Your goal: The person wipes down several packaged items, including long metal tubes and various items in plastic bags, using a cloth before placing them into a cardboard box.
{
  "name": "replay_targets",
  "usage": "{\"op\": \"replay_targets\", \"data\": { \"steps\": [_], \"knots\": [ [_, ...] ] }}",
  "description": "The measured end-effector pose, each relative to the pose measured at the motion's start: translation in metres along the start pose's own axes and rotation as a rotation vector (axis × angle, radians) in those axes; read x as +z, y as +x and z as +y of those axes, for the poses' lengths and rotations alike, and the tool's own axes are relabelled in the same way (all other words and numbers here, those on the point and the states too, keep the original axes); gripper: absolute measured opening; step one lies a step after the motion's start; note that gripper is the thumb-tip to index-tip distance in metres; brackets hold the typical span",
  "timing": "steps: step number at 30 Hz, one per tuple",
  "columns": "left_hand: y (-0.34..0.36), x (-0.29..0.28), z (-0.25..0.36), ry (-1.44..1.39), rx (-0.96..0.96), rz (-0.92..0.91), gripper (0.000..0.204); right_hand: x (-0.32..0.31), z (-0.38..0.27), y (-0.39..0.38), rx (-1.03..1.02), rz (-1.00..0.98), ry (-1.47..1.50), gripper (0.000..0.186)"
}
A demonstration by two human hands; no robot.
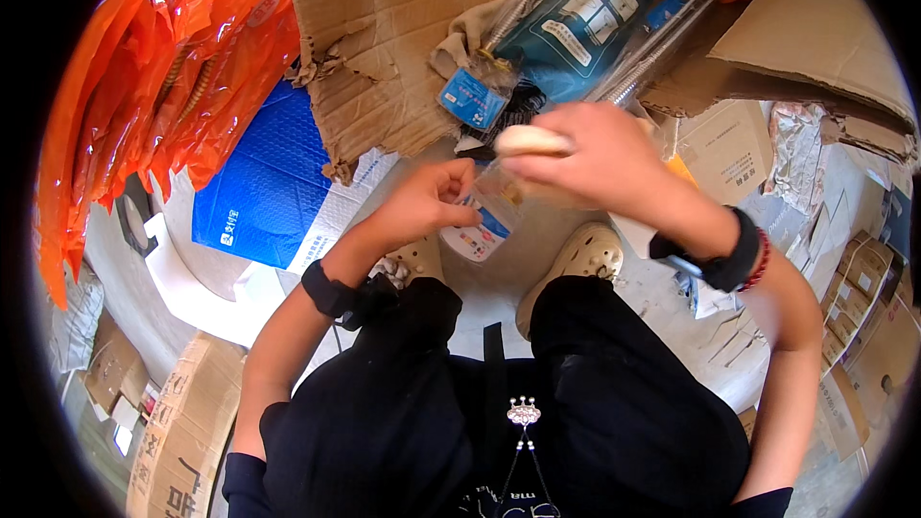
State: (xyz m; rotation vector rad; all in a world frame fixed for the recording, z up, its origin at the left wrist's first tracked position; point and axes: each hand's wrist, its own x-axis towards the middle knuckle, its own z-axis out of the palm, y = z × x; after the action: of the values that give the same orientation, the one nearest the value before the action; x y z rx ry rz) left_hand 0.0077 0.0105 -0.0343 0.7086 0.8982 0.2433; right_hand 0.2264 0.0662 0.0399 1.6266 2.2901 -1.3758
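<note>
My left hand (422, 203) pinches the lower edge of a small clear plastic packet (484, 216) with a blue and white label, held above my knees. My right hand (590, 158) grips the packet's upper end and also holds a pale, rounded roll-like object (530, 141) against its fingers. Both hands meet over the floor between my cream clogs (580, 254). Black bands sit on both wrists, and a red bead bracelet (763, 259) is on the right one.
Orange plastic bags (163, 77) pile at the left beside a blue padded mailer (264, 182). Torn cardboard (384, 48) and clear packets of long metal rods (595, 19) lie ahead. Cardboard boxes (815, 48) and small cartons stand at the right, a taped box (187, 422) at lower left.
</note>
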Motion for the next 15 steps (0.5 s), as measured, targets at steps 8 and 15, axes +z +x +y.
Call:
{"op": "replay_targets", "data": {
  "steps": [8,15],
  "knots": [
    [0.0,0.0,0.001,-0.052,-0.039,-0.059,0.023,0.067,-0.012,-0.018,-0.548,0.284,-0.351,0.026],
    [0.001,-0.001,0.001,0.007,-0.088,-0.126,0.024,0.076,0.0,-0.029,-0.761,0.34,-0.499,0.016]
  ]
}}
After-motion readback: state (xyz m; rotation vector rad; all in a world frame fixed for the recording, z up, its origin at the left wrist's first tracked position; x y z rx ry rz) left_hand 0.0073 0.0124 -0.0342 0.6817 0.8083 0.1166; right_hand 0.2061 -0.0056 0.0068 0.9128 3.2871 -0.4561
